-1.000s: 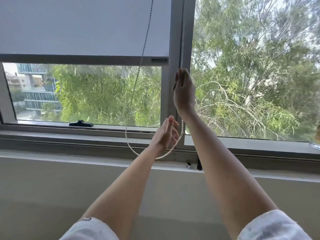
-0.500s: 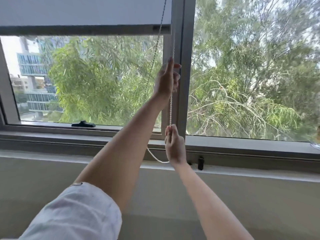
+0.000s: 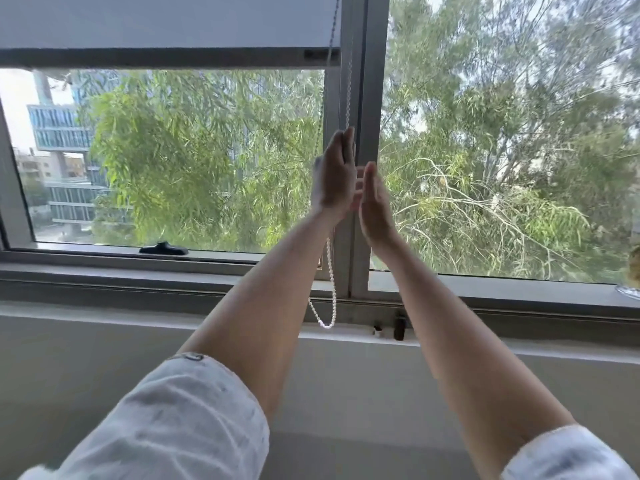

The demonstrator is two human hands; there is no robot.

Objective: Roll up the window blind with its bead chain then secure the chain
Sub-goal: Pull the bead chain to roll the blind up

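The grey roller blind covers only the top of the left window pane, its bottom rail just above eye level. A white bead chain hangs along the central window post and loops just above the sill. My left hand is raised in front of the post, its fingers closed on the chain's right strand near their tips. Just to its right and a little lower is my right hand, fingers straight and pointing up, holding nothing.
The grey central window post stands behind both hands. A black window handle lies on the lower frame at left. A small black clip sits on the white sill below the post. A glass object shows at the right edge.
My right hand has let go of the chain low down and risen beside my left hand. My left hand has come down slightly with the chain. The blind's rail looks about level with before.
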